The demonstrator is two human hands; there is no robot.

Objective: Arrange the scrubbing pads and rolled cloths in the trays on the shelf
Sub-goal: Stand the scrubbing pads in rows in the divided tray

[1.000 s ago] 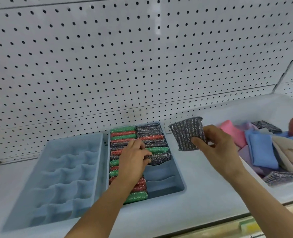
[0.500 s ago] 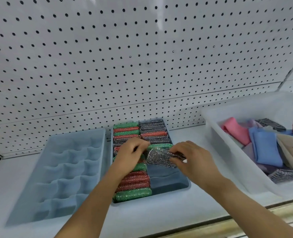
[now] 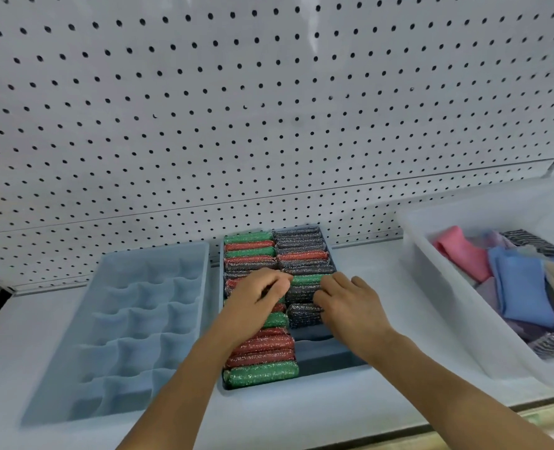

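Both your hands are over the middle tray point(image 3: 330, 368). Your right hand point(image 3: 347, 306) has its fingers curled on the silver pad point(image 3: 303, 315) in the tray's right column. Your left hand point(image 3: 257, 302) is loosely curled on the left column's pads point(image 3: 261, 362); can't tell if it's gripping any. Cloths point(image 3: 514, 287) sit in the bin point(image 3: 447, 303) right of the tray.

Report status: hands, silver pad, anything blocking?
Left hand holding back the packed rows. Right hand pressing the silver pad into the right column of the tray. Slots in front empty; no obstruction seen.
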